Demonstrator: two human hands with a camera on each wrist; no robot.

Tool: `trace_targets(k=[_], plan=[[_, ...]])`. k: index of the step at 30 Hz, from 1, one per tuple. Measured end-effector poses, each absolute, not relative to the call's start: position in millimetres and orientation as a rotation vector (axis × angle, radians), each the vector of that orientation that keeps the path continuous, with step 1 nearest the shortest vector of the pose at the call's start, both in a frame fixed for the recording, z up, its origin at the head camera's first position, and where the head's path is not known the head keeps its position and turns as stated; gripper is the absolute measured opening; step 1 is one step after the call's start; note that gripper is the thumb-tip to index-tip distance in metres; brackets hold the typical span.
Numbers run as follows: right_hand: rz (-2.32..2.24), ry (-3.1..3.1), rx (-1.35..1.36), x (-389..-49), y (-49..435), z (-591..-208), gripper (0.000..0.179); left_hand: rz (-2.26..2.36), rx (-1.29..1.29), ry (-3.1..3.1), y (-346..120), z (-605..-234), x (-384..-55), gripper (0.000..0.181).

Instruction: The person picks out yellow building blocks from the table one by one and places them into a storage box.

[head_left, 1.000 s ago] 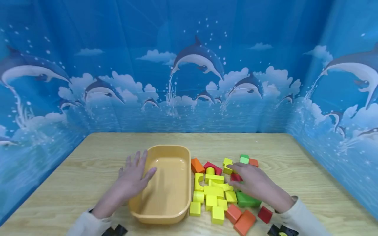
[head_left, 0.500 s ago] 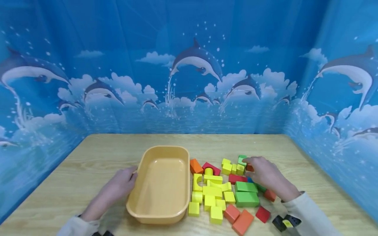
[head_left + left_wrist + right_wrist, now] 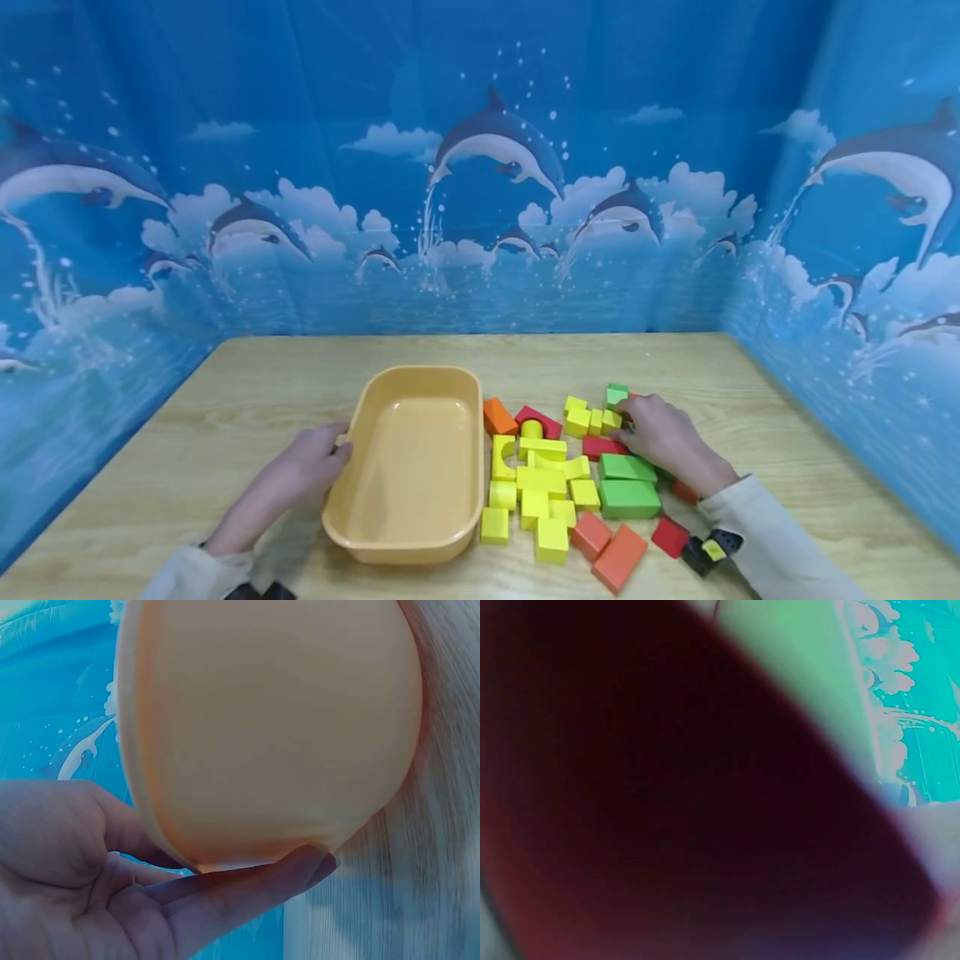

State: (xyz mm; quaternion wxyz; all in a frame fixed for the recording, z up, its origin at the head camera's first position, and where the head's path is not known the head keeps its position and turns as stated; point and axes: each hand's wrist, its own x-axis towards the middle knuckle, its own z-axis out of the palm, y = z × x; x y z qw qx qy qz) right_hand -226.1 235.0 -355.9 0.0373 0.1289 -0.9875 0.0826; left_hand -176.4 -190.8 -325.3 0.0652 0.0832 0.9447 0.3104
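My left hand point(image 3: 307, 467) grips the left rim of a tan plastic basin point(image 3: 341, 492). In the left wrist view, the thumb is at the basin's rim point(image 3: 129, 697) and the fingers point(image 3: 247, 896) lie along its outer wall. Bare inside, the basin stands on the wooden table. At the far right of the pile, my right hand point(image 3: 667, 437) has its thumb and index finger on either side of a small yellow block point(image 3: 611, 421); I cannot tell whether they pinch it. A dark red blurred shape point(image 3: 667, 787) fills most of the right wrist view.
Yellow blocks point(image 3: 540, 481) crowd the basin's right side. Green blocks point(image 3: 628, 498), orange blocks point(image 3: 619, 558) and red blocks point(image 3: 670, 536) lie to their right. A light green block point(image 3: 617, 396) stands behind the right hand's fingertips. A blue dolphin curtain point(image 3: 337, 167) surrounds the table point(image 3: 255, 392).
My left hand has come down from above the basin to its left rim. The right hand has moved right from over the pile, then in to the small yellow block, its fingers drawing closer together.
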Motion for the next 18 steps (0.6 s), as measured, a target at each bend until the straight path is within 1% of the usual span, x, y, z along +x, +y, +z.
trace_targets(k=[7, 13, 18], plan=[[0.242, -3.016, 0.419, -226.7, 235.5, -358.5, 0.011, 1.002, 0.221, 2.798, -191.4, -325.3, -175.3, 0.043], [0.236, -3.008, 0.410, -226.5, 232.8, -355.1, 0.016, 1.007, 0.202, 2.786, -191.4, -325.1, -174.7, 0.043], [0.309, -3.003, 0.363, -227.0, 232.2, -353.6, 0.017, 1.010, 0.202, 2.780, -191.5, -323.7, -175.0, 0.043]])
